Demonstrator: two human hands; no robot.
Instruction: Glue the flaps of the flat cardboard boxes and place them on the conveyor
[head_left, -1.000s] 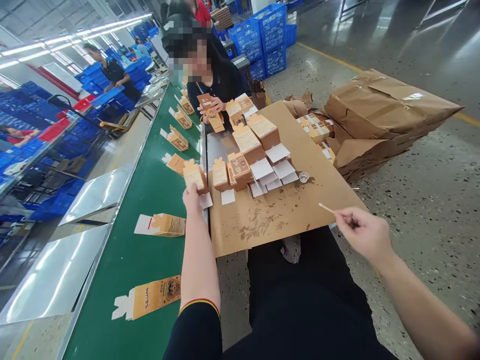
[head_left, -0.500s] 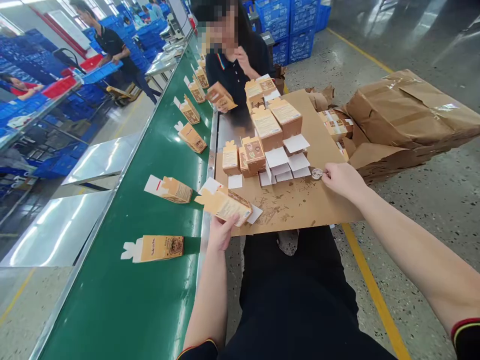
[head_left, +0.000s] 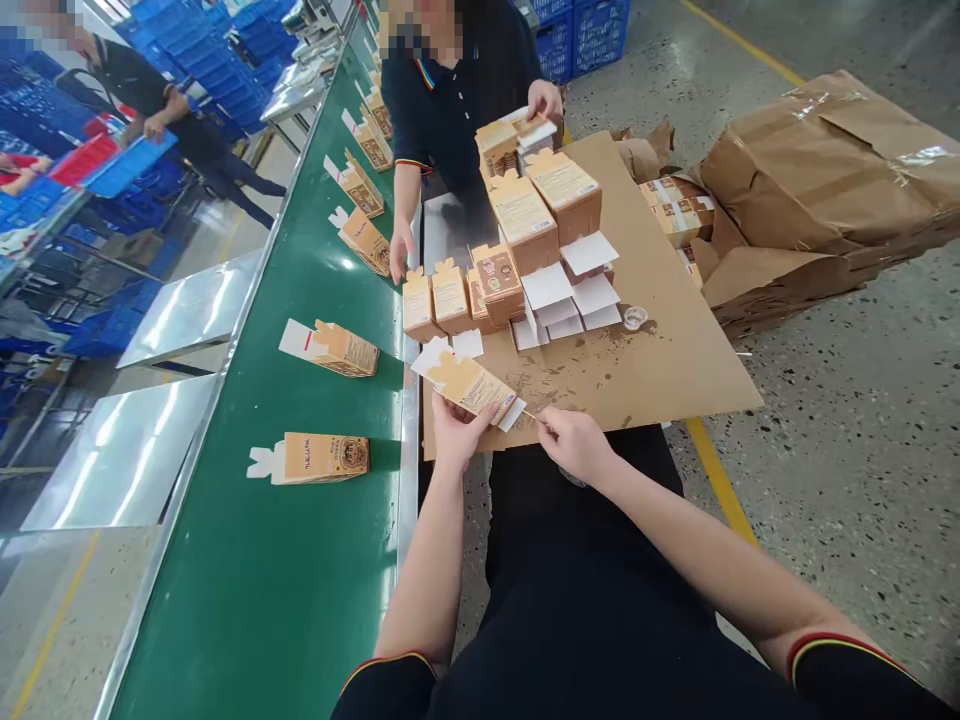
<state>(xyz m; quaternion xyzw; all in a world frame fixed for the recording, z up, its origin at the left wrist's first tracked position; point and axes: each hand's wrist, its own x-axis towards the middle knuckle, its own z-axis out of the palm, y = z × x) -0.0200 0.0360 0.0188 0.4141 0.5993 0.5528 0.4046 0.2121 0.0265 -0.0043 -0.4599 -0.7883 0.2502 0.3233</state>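
My left hand grips an orange-brown carton with white flaps open at both ends, tilted over the near left edge of the cardboard sheet. Close to the carton's lower right end, my right hand pinches a thin stick whose tip is by the white flap. A small clear round dish sits on the cardboard among wet spots. Behind it stand stacked cartons, several with white flaps sticking out.
On the left, a green conveyor belt carries several upright or lying cartons. Across the table a person touches the cartons with one hand. A large brown paper-wrapped bundle stands at the right, and blue crates behind.
My right hand has moved from the dish left to the held carton, which has shifted slightly right. The other person has put a carton at the row's left end and reached to the stack.
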